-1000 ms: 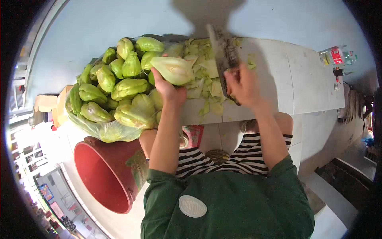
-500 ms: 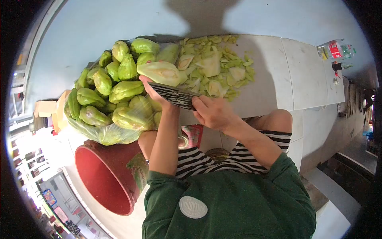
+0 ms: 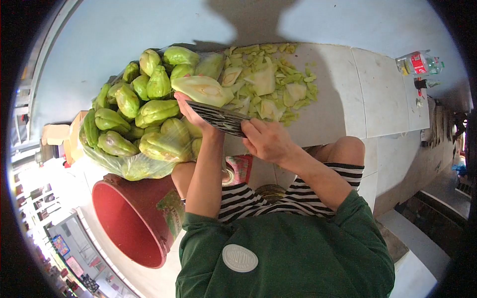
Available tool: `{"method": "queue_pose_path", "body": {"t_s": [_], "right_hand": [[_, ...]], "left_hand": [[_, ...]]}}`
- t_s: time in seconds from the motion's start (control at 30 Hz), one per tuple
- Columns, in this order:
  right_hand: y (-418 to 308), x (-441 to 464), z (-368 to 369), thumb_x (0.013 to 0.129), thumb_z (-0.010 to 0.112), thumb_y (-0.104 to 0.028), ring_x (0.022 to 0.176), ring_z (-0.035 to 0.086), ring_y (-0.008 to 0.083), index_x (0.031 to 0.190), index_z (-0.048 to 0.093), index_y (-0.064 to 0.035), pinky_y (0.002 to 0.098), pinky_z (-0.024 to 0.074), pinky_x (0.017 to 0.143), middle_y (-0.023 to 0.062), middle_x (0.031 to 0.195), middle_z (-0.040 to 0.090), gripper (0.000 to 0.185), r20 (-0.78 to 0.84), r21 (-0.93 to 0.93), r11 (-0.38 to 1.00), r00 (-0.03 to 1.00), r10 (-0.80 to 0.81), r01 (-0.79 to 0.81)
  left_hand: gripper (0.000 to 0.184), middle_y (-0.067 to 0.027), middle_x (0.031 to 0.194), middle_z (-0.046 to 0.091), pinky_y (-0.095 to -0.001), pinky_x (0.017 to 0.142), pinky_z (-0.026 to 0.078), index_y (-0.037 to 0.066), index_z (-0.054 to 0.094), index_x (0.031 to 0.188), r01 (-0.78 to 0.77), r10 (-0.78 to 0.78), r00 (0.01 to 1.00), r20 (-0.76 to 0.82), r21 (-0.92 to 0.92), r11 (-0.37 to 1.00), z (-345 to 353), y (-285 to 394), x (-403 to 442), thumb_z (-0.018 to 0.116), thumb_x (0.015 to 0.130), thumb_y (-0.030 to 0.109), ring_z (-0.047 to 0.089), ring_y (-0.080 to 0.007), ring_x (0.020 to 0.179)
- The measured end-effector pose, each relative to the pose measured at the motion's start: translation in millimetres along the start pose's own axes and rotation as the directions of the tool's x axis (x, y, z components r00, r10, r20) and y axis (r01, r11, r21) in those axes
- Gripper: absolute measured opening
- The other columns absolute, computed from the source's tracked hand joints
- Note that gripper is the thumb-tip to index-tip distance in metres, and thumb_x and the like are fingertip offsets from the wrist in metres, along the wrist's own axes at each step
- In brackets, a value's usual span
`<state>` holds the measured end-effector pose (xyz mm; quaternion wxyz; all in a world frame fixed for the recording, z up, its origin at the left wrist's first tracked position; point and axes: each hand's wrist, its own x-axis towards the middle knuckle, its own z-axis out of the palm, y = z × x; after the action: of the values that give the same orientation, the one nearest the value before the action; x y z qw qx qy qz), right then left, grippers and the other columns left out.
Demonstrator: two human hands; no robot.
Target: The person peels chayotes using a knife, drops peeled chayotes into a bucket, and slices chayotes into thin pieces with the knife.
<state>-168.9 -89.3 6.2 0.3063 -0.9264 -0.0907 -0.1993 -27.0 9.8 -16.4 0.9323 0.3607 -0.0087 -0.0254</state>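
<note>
My left hand (image 3: 196, 119) is closed around a cut chayote (image 3: 202, 90), whose pale flesh and core face up. The palm and fingers are partly behind the blade. In my right hand (image 3: 271, 141) is a knife (image 3: 217, 118) with a broad, dark, streaked blade. My right fingers wrap its handle end, and the blade lies slantwise along the near side of the chayote, by my left palm. Beyond the knife, pale green chayote pieces and peelings (image 3: 261, 79) spread over the tiled ledge. Left of my left hand, whole green chayotes (image 3: 159, 82) fill an open clear plastic bag (image 3: 136, 170).
A red bucket (image 3: 124, 223) lies tipped on its side at the lower left. Behind the bag stands a cardboard box (image 3: 74, 136). On the tiled ledge (image 3: 387, 99) at the far right lies a plastic bottle (image 3: 419, 63) with a red label. A wall runs along the back.
</note>
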Motion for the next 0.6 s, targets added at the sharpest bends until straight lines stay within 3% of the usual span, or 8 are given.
{"method": "queue_pose_path", "body": {"t_s": [0.27, 0.37, 0.43, 0.6], "right_hand": [[2.1, -1.6, 0.2, 0.079, 0.064, -0.016, 0.06, 0.06, 0.027, 0.093, 0.051, -0.0047, 0.0364, 0.0507, 0.048, 0.0087, 0.075, 0.053, 0.022, 0.021, -0.018, 1.0, 1.0, 0.006, -0.006], [2.1, -1.5, 2.7, 0.08, 0.064, -0.016, 0.06, 0.06, 0.0275, 0.093, 0.05, -0.0051, 0.0369, 0.0509, 0.048, 0.009, 0.076, 0.054, 0.022, 0.013, -0.004, 1.0, 1.0, 0.002, -0.002], [2.6, -2.6, 3.6, 0.077, 0.064, -0.009, 0.058, 0.058, 0.0326, 0.1, 0.051, -0.0015, 0.0401, 0.0471, 0.047, 0.0117, 0.076, 0.054, 0.028, -0.001, 0.066, 0.998, 1.0, 0.024, -0.024], [4.1, -3.0, 7.0, 0.078, 0.064, -0.009, 0.059, 0.058, 0.0339, 0.098, 0.05, -0.0022, 0.0412, 0.0478, 0.049, 0.0126, 0.075, 0.055, 0.025, 0.015, 0.067, 0.996, 0.998, 0.065, -0.066]], "left_hand": [[0.051, -0.0173, 0.114, 0.054, -0.0406, 0.088, 0.048, 0.004, 0.045, 0.128, 0.038, -0.04, 0.999, -0.024, -0.081, 0.996, -1.4, 1.5, 3.8, 0.032, 0.101, 0.045, 0.055, -0.028, 0.103], [0.05, -0.0166, 0.114, 0.054, -0.04, 0.088, 0.048, 0.003, 0.046, 0.127, -0.004, 0.003, 1.0, -0.017, -0.027, 1.0, -1.8, 2.7, 3.4, 0.031, 0.102, 0.044, 0.056, -0.0269, 0.103], [0.049, -0.0153, 0.114, 0.055, -0.0387, 0.088, 0.048, 0.002, 0.047, 0.127, -0.015, 0.016, 1.0, -0.016, 0.074, 0.997, -1.7, 3.2, 2.3, 0.031, 0.103, 0.042, 0.056, -0.0251, 0.102], [0.049, -0.0141, 0.112, 0.057, -0.0372, 0.088, 0.048, 0.001, 0.047, 0.127, 0.01, -0.005, 0.999, -0.047, 0.108, 0.994, 1.1, -0.1, -3.7, 0.03, 0.103, 0.041, 0.058, -0.0239, 0.1]]}}
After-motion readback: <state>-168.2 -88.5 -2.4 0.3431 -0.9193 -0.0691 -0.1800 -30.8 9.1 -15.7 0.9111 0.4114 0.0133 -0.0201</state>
